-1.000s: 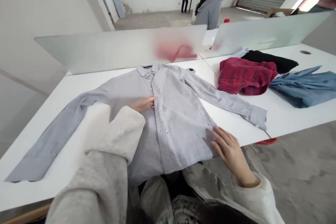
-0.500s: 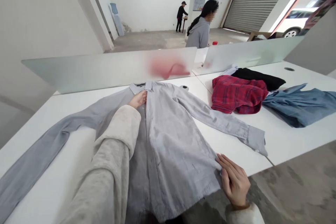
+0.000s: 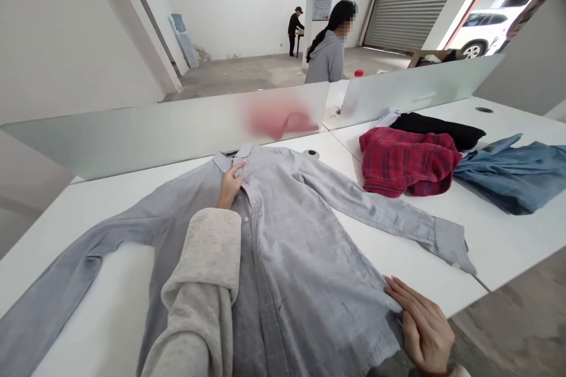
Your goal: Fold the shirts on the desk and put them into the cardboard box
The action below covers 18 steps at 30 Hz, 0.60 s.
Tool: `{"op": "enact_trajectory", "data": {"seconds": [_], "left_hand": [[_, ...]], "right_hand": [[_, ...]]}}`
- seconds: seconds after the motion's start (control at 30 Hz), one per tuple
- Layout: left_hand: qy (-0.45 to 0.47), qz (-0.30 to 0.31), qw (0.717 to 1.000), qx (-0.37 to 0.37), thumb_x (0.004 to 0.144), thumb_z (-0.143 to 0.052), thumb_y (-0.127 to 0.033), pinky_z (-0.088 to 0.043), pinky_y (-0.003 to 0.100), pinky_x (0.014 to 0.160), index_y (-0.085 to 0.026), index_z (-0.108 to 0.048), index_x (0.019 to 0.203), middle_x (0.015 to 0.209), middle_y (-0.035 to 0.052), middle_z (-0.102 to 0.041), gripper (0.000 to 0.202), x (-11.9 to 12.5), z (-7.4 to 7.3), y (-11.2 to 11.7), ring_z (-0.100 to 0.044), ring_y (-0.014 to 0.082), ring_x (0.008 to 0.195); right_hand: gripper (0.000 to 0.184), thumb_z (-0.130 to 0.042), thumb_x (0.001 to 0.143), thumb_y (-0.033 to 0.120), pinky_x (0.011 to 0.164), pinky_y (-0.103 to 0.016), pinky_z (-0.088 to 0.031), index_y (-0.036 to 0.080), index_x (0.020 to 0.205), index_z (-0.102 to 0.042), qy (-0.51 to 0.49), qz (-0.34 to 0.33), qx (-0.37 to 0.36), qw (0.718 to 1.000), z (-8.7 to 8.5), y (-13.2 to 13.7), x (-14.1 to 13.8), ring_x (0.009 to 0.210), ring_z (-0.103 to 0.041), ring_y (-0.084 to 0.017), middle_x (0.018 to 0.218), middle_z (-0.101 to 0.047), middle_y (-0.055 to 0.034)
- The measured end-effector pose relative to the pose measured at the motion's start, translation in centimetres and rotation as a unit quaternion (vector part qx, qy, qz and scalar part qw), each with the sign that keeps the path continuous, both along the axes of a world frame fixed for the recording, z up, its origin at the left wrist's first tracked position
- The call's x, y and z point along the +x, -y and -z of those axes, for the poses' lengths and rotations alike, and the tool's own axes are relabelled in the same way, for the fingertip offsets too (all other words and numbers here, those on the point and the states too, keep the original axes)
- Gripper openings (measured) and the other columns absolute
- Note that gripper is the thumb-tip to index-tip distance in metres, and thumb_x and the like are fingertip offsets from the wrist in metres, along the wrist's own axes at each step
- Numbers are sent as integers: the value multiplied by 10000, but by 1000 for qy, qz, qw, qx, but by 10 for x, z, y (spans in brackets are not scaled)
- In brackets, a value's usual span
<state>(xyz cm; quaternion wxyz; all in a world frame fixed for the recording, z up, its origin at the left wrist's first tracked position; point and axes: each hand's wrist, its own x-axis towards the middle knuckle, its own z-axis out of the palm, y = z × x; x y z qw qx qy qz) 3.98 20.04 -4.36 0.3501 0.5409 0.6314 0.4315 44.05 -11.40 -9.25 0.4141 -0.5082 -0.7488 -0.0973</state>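
Observation:
A grey long-sleeved shirt lies spread face up on the white table, collar toward the frosted divider and both sleeves stretched out. My left hand reaches up the button placket and rests on the shirt just below the collar, fingers curled onto the fabric. My right hand lies flat on the lower right hem near the table's front edge, fingers stretched out together.
A red plaid garment, a black one and a blue denim one lie on the table to the right. A frosted divider runs along the back. Beyond it stands a person in a grey hoodie; another person stands farther off.
My left hand slid up the placket from mid-chest to the collar. My right hand stayed on the lower right hem. The camera tilted upward.

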Motion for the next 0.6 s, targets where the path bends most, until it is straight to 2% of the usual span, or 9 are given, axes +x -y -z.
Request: {"op": "enact_trajectory", "data": {"seconds": [0.1,0.33,0.43,0.53,0.6], "left_hand": [[-32,-19,999,3,663,-496,-136,-481,246,642,-145,-585,1218,771,15,-671,562,-7,-1,0,-613,167,677],[-108,-15,994,5,656,-580,-118,-482,262,702,-146,-558,1239,910,41,-685,584,-20,-2,-2,-621,182,762],[-159,-42,986,16,752,-525,-145,-473,298,798,-163,-537,1238,1040,78,-665,487,-23,2,-2,-610,218,945],[-227,-78,970,33,837,-373,-110,-369,364,981,-179,-529,1215,1216,104,-589,414,-23,7,-1,-486,239,1181],[-272,-66,960,31,848,-355,-101,-304,387,1030,-179,-557,1176,1249,120,-562,393,-23,8,-4,-437,258,1232]], "right_hand": [[340,-418,809,98,787,-355,-472,181,1033,-659,-4,2,1,1000,1,0,-1,1025,-639,-245,1051,-699,-67],[346,-419,813,111,810,-352,-470,183,1051,-659,-10,1,-2,1000,3,0,1,1029,-639,-243,1064,-695,-63],[347,-416,814,108,812,-358,-464,179,1055,-656,-9,-2,-3,1000,4,1,1,1032,-635,-247,1072,-691,-69],[350,-409,817,103,810,-359,-461,179,1053,-656,-4,-1,-1,1000,2,1,1,1026,-637,-243,1068,-692,-71],[349,-411,815,100,806,-353,-465,179,1050,-657,-1,-2,1,1000,0,0,1,1021,-640,-241,1060,-695,-69]]}}
